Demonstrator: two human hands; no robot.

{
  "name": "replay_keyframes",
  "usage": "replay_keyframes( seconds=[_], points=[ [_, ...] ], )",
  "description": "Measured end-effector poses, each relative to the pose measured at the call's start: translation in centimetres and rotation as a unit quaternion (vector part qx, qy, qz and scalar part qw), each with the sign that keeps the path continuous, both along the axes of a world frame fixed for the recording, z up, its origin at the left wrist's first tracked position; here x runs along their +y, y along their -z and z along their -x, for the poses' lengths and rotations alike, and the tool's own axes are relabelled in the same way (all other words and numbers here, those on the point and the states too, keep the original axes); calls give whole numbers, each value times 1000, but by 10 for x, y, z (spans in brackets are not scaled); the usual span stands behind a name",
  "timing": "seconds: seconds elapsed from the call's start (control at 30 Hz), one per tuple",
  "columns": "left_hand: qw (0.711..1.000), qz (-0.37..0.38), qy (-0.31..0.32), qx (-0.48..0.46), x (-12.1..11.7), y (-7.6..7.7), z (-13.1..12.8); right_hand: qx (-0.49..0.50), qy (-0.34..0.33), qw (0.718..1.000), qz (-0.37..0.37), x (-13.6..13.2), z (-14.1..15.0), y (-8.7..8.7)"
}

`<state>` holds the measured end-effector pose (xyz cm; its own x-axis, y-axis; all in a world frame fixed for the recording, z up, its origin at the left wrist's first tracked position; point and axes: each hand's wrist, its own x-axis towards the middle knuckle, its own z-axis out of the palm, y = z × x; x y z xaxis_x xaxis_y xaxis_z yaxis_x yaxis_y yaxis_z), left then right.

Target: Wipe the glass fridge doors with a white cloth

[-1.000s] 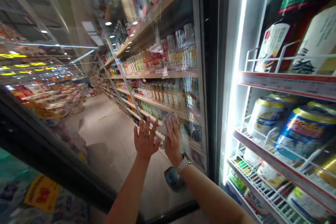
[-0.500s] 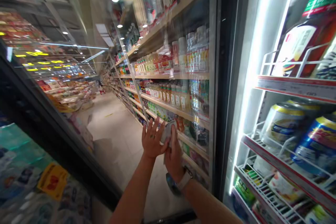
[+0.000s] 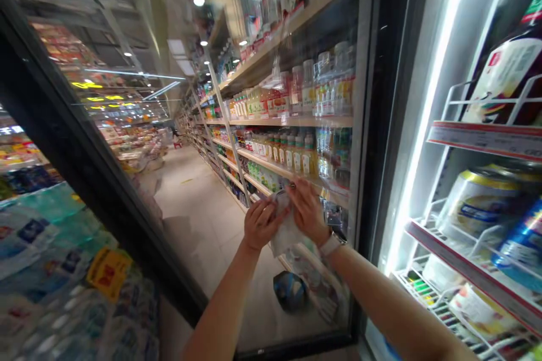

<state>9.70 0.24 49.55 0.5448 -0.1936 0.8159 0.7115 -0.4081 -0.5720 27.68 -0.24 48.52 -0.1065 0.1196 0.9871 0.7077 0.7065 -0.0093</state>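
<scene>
A pale grey-white cloth (image 3: 284,234) hangs between my two hands in front of the glass door (image 3: 271,316). My left hand (image 3: 263,223) has its fingers curled in at the cloth's left edge. Over the upper right of the cloth, my right hand (image 3: 308,208) is bent, with its fingers pointing up and left and partly covering it. A watch with a pale band (image 3: 332,242) is on my right wrist. Motion blur softens the fingertips and the cloth's folds.
The glass door's dark frame (image 3: 101,163) slants across the left. To the right, a lit fridge has wire shelves (image 3: 470,279) with cans (image 3: 478,203) and bottles. Bottle shelves (image 3: 292,121) show in the glass. Wrapped packs (image 3: 51,293) with a yellow sign (image 3: 109,272) stand at lower left.
My left hand's spread fingers have curled in onto the cloth. My right hand has moved up and right, and more of the cloth shows, hanging lower. The view has shifted left.
</scene>
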Motion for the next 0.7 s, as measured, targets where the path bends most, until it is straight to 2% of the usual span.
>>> replay_keyframes(
  seconds=[0.1,0.17,0.33,0.4,0.47,0.57,0.7],
  points=[
    [1000,15,-2,12,-9,-4,7,-72,79,994,-25,13,-1,-9],
    [1000,23,-14,-7,-17,-5,22,-82,120,989,-30,15,2,-9],
    [994,-21,-87,-66,-33,-2,97,-89,160,983,-33,15,5,-3],
    [985,-43,-112,-123,-38,-2,126,-89,165,982,-38,14,5,-1],
    [971,-26,-135,-194,-44,-3,142,-78,163,983,-34,10,8,-2],
    [950,69,-135,-274,-61,-1,132,-51,144,988,15,-5,24,-14],
    [919,160,-127,-337,-78,16,83,-88,72,991,64,-22,62,-49]
  ],
)
